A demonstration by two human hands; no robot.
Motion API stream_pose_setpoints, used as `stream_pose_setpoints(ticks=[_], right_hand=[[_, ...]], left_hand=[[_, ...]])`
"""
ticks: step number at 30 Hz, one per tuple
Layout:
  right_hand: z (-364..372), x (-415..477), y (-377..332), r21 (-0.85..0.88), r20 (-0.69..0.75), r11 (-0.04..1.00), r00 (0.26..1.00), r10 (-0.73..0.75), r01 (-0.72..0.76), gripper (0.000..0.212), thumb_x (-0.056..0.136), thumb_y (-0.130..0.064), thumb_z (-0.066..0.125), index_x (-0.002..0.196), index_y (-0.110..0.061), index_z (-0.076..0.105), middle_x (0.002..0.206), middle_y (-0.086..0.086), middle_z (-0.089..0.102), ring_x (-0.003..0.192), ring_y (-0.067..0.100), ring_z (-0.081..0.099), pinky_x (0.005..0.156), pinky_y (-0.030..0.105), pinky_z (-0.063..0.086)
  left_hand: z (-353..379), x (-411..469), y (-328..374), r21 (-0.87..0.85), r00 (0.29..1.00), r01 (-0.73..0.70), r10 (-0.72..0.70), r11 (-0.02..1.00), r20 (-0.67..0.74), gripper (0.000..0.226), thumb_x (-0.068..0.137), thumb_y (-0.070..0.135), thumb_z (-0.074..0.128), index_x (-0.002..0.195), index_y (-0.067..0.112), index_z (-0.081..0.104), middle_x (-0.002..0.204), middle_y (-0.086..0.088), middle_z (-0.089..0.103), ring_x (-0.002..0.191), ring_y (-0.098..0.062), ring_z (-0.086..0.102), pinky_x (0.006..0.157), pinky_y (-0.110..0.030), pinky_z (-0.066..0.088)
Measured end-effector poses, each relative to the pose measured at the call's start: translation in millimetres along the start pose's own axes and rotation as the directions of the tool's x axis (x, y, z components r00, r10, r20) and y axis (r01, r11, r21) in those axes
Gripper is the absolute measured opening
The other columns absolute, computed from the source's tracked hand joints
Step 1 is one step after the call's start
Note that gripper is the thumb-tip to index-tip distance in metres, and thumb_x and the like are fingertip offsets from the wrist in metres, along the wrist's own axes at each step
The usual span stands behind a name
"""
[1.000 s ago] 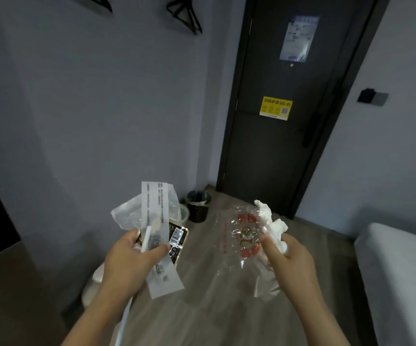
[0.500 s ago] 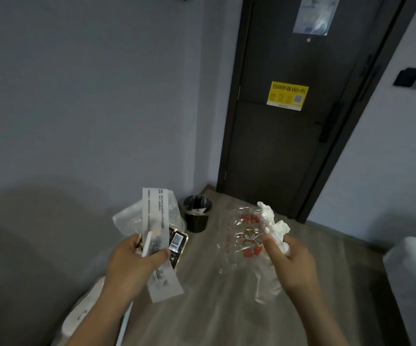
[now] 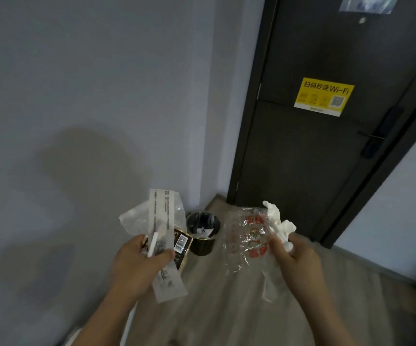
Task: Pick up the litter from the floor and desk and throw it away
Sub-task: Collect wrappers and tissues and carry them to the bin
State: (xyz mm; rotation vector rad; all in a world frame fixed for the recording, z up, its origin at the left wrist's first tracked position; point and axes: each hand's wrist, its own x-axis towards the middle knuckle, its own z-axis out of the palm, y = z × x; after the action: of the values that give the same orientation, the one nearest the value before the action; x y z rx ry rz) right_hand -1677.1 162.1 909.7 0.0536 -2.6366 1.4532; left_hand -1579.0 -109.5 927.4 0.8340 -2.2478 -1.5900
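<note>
My left hand (image 3: 137,263) grips a bundle of litter: a long printed paper slip (image 3: 160,216), a clear plastic wrapper (image 3: 133,219), a thin white stick and a dark gold-edged packet with a barcode (image 3: 182,243). My right hand (image 3: 294,258) pinches a crumpled white tissue (image 3: 276,223) together with a clear plastic bag with red print (image 3: 245,240), which hangs down. A small black waste bin (image 3: 203,233) with a dark liner stands on the floor by the wall corner, beyond and between both hands.
A grey wall (image 3: 89,108) runs along the left. A dark door (image 3: 326,158) with a yellow Wi-Fi sticker (image 3: 324,96) and a handle is ahead on the right. The wooden floor (image 3: 214,303) stretches toward the bin. A white object shows at the bottom left edge.
The view has moved closer to the door and bin; the bed on the right has left the frame. Both hands keep the same hold on their litter.
</note>
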Motion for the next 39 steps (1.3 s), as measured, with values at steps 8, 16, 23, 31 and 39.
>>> stream_pose_setpoints(ticks=[8, 16, 23, 31, 39], right_hand=[[72.9, 160.1, -1.7, -0.077, 0.012, 0.994, 0.997, 0.079, -0.078, 0.027, 0.087, -0.042, 0.063, 0.072, -0.020, 0.061, 0.059, -0.003, 0.064, 0.057, 0.007, 0.062, 0.054, 0.029, 0.044], [117.7, 286.0, 19.6, -0.110, 0.025, 0.979, 0.985, 0.173, -0.169, 0.026, 0.088, -0.040, 0.063, 0.074, -0.019, 0.061, 0.063, 0.003, 0.065, 0.061, 0.015, 0.063, 0.058, 0.035, 0.051], [169.2, 420.1, 74.0, -0.150, 0.185, 0.973, 0.962, 0.201, -0.174, 0.022, 0.089, -0.045, 0.060, 0.080, -0.025, 0.062, 0.067, -0.002, 0.065, 0.065, 0.011, 0.063, 0.061, 0.030, 0.051], [224.6, 560.4, 139.5, -0.166, 0.406, 0.966, 0.879, 0.252, -0.200, 0.021, 0.090, -0.042, 0.060, 0.081, -0.024, 0.061, 0.069, -0.003, 0.066, 0.066, 0.008, 0.064, 0.056, 0.021, 0.046], [317.5, 611.0, 204.7, -0.240, 0.601, 0.962, 0.758, 0.252, -0.130, 0.016, 0.091, -0.037, 0.062, 0.077, -0.029, 0.058, 0.071, -0.008, 0.064, 0.065, -0.001, 0.062, 0.055, 0.011, 0.043]], left_hand=[[55.9, 192.2, 22.5, 0.050, 0.998, 0.018, -0.021, 0.999, 0.064, 0.021, 0.070, 0.019, 0.080, 0.081, 0.010, 0.064, 0.073, -0.005, 0.067, 0.067, -0.017, 0.064, 0.057, -0.028, 0.048], [115.4, 330.2, 38.0, 0.145, 0.992, 0.043, -0.059, 0.988, 0.111, 0.018, 0.068, 0.018, 0.081, 0.071, 0.017, 0.063, 0.063, 0.002, 0.063, 0.059, -0.006, 0.059, 0.049, -0.020, 0.035], [192.3, 426.5, 27.0, 0.215, 0.986, 0.143, -0.159, 0.966, 0.057, 0.025, 0.068, 0.015, 0.080, 0.063, 0.017, 0.056, 0.055, 0.003, 0.055, 0.054, -0.010, 0.054, 0.050, -0.024, 0.037], [281.4, 506.6, -1.4, 0.374, 0.946, 0.315, -0.320, 0.873, -0.050, 0.036, 0.067, 0.020, 0.083, 0.058, 0.022, 0.048, 0.054, 0.004, 0.050, 0.052, -0.007, 0.047, 0.045, -0.022, 0.028], [330.5, 552.2, -86.4, 0.382, 0.880, 0.470, -0.459, 0.796, -0.125, 0.030, 0.070, 0.021, 0.081, 0.060, 0.023, 0.052, 0.053, 0.007, 0.052, 0.049, -0.001, 0.048, 0.041, -0.011, 0.026]])
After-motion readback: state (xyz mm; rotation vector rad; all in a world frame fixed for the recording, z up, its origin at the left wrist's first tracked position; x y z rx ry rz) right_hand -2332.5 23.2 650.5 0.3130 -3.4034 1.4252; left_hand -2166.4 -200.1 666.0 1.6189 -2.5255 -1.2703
